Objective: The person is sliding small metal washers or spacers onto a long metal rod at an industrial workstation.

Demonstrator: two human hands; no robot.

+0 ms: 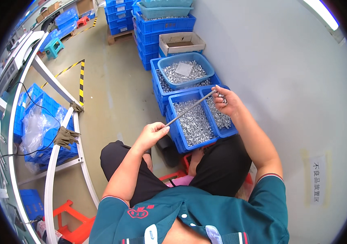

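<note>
Two bare hands, the left hand and the right hand, hold one thin grey metal rod. One round blue plastic basin and one open cardboard box sit nearby.

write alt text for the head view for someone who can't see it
A seated person holds a thin metal rod between both hands: the left hand grips its lower end, and the right hand holds small metal parts at its upper end. Below sit blue crates of small shiny metal parts, beside a grey wall.

Single head view, steep downward, close over lap, fisheye-bent edges.
</note>
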